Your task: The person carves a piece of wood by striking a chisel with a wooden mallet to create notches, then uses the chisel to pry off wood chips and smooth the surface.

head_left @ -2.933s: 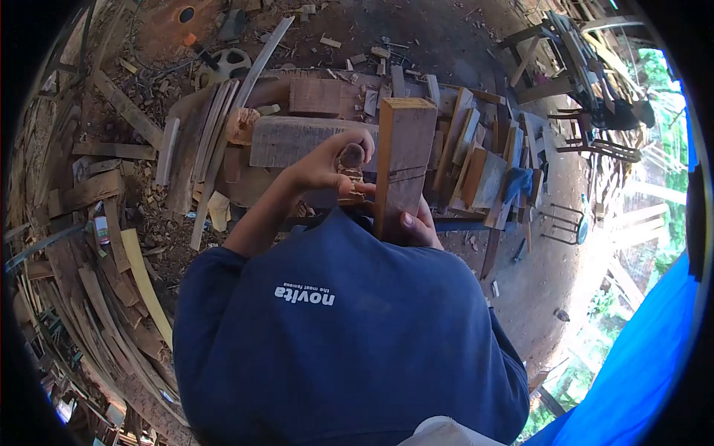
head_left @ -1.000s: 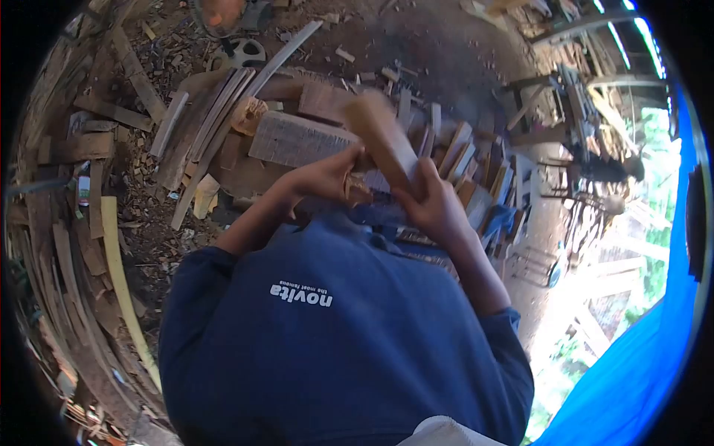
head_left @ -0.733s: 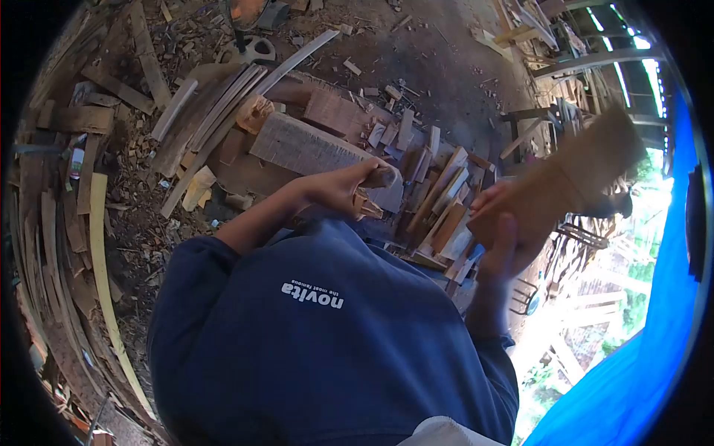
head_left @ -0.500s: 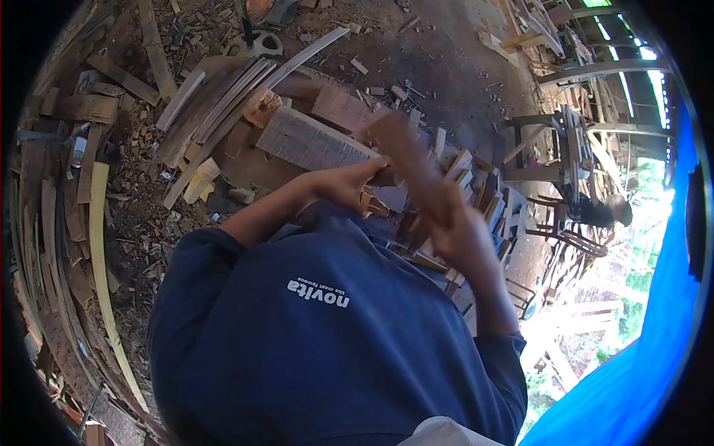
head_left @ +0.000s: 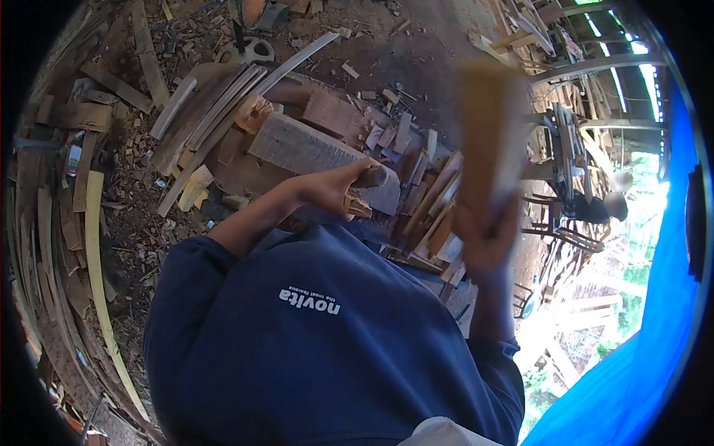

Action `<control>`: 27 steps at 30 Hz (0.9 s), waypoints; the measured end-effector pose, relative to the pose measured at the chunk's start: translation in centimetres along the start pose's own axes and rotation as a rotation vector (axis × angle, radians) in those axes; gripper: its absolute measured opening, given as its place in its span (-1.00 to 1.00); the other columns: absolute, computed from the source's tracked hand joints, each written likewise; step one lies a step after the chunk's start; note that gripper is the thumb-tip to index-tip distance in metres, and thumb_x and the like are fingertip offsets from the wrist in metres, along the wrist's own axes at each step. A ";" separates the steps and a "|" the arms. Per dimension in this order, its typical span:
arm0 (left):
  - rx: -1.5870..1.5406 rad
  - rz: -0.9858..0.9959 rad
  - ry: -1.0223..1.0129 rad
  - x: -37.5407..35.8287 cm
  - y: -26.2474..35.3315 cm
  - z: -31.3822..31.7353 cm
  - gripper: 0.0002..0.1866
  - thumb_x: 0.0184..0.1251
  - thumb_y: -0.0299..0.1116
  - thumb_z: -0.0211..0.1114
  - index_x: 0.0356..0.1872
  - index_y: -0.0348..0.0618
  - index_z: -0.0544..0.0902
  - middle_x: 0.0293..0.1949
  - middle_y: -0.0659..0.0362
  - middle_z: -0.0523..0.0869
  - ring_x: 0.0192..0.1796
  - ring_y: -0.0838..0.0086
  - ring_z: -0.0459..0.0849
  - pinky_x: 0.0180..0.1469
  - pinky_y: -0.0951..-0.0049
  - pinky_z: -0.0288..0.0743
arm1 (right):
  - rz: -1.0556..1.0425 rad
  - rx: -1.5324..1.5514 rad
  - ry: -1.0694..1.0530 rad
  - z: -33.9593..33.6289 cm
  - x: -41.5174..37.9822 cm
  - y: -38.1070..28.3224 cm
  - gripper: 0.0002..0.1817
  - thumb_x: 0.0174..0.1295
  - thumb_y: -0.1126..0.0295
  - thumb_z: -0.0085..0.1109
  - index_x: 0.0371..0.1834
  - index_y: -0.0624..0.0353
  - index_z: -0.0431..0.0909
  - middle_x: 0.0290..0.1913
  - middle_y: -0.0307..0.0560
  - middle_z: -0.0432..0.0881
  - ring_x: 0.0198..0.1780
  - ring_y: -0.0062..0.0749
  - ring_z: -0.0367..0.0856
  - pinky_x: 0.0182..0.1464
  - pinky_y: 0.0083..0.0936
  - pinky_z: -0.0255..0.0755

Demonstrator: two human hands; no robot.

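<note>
Bare earth-coloured floor (head_left: 446,89), littered with chips and scraps, spreads around the workplace I am watching over the head feed. Nearest me is the wearer's navy shirt (head_left: 327,364), both arms reaching past it. The left hand (head_left: 329,186) is curled around a round-ended wooden piece (head_left: 373,177) close before the chest; I judge that this wrap steadies it while leaving the dark end exposed. Over to the right, the right hand (head_left: 487,241) clasps a wooden block (head_left: 487,126) by its nearer end, so most of its length stands free past the fingers, a hold that probably gives leverage. Blur hides its exact tilt from me. These two pieces are well apart.

Just beyond the left hand lies a grey plank (head_left: 301,141), with a reddish block (head_left: 338,113) behind it. Leftward, long strips (head_left: 230,104) lie side by side, perhaps grouped by shape; rightward, short offcuts (head_left: 435,195) crowd together, likely to save room. Farther off I make out a wheel-shaped base (head_left: 259,50) and stacked timber (head_left: 569,141).
</note>
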State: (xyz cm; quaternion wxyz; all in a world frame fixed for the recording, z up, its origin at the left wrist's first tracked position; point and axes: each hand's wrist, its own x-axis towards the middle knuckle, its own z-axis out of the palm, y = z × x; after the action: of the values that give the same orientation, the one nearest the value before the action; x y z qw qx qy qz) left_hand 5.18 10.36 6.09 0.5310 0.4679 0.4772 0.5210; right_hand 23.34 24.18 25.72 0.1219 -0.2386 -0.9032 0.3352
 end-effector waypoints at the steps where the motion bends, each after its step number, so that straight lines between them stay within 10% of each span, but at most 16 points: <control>1: -0.040 -0.027 -0.012 0.1 -0.2 0.1 0.02 -0.19 -0.77 0.40 0.41 -0.14 0.12 0.20 0.05 0.38 0.30 0.35 0.43 0.30 0.37 0.48 | -0.122 0.295 0.252 -0.3 -0.2 -0.3 -0.50 0.24 0.14 0.27 0.05 0.25 0.35 -0.39 0.27 0.64 -0.34 -0.05 0.72 -0.29 -0.28 0.53; 4: 0.010 0.006 -0.015 0.3 -0.4 0.3 0.02 -0.18 -0.76 0.42 0.42 -0.17 0.12 0.22 0.04 0.38 0.32 0.32 0.42 0.36 0.31 0.41 | -0.591 0.271 0.137 2.5 0.1 5.6 -0.46 0.24 0.10 0.27 0.08 0.21 0.30 -0.39 0.28 0.65 -0.32 0.05 0.71 -0.28 -0.20 0.54; 6: 0.102 0.069 0.003 0.4 -0.8 0.4 0.03 -0.18 -0.74 0.43 0.43 -0.19 0.12 0.24 0.03 0.38 0.34 0.30 0.41 0.38 0.28 0.38 | 0.063 -0.447 -0.382 6.2 -1.2 4.3 -0.42 0.24 0.06 0.26 0.12 0.20 0.26 -0.36 0.33 0.65 -0.28 0.19 0.70 -0.27 -0.08 0.53; 11: -0.056 0.173 0.012 0.5 -2.8 1.2 0.11 -0.25 -0.58 0.52 0.44 -0.20 0.08 0.25 0.03 0.35 0.29 0.35 0.39 0.31 0.30 0.36 | 0.094 -0.396 -0.386 3.6 -0.7 2.2 -0.48 0.22 0.08 0.29 0.03 0.19 0.31 -0.33 0.28 0.67 -0.27 0.25 0.69 -0.31 -0.01 0.52; 15: 0.109 0.087 0.051 -0.3 -3.3 0.9 0.12 -0.25 -0.59 0.50 0.46 -0.19 0.06 0.28 0.01 0.34 0.34 0.34 0.36 0.34 0.32 0.32 | 0.091 -0.071 0.021 1.9 -1.5 1.3 -0.49 0.18 0.15 0.33 0.05 0.20 0.38 -0.28 0.31 0.66 -0.22 0.11 0.73 -0.28 -0.14 0.53; 17: 0.094 0.088 0.071 -0.6 -2.8 1.0 0.10 -0.23 -0.60 0.49 0.46 -0.18 0.07 0.25 0.04 0.35 0.32 0.36 0.37 0.32 0.35 0.33 | -0.300 0.603 0.119 3.8 -1.9 5.7 -0.55 0.20 0.18 0.30 0.02 0.21 0.40 -0.23 0.33 0.65 -0.18 0.05 0.73 -0.27 -0.19 0.51; 19: -0.005 0.110 0.093 -0.7 -2.8 1.4 0.09 -0.21 -0.60 0.48 0.46 -0.15 0.06 0.22 0.06 0.36 0.26 0.37 0.39 0.29 0.36 0.34 | -0.477 0.079 -0.126 5.3 -1.6 8.7 -0.56 0.23 0.18 0.27 0.01 0.20 0.37 -0.29 0.31 0.66 -0.23 0.15 0.72 -0.29 -0.11 0.52; 21: -0.107 0.121 0.109 -1.1 -2.6 1.3 0.08 -0.19 -0.60 0.47 0.46 -0.12 0.05 0.20 0.08 0.37 0.20 0.39 0.42 0.26 0.36 0.36 | 0.082 -0.307 -0.375 6.7 -2.1 5.3 -0.57 0.24 0.18 0.26 0.00 0.20 0.34 -0.34 0.29 0.67 -0.29 0.24 0.70 -0.32 -0.04 0.52; 27: 0.095 0.093 0.077 -1.4 -3.4 0.7 0.11 -0.14 -0.52 0.47 0.49 -0.06 -0.01 0.19 0.09 0.36 0.06 0.42 0.47 0.23 0.34 0.39 | 0.048 0.008 -0.084 1.9 -0.5 1.1 -0.52 0.22 0.16 0.30 0.06 0.17 0.36 -0.26 0.23 0.66 -0.20 0.04 0.72 -0.23 -0.20 0.56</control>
State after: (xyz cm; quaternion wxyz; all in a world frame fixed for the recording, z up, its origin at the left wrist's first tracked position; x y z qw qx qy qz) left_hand 6.24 8.85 2.81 0.4647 0.4939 0.4993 0.5393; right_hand 23.40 23.59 23.51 0.0769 -0.2455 -0.9003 0.3512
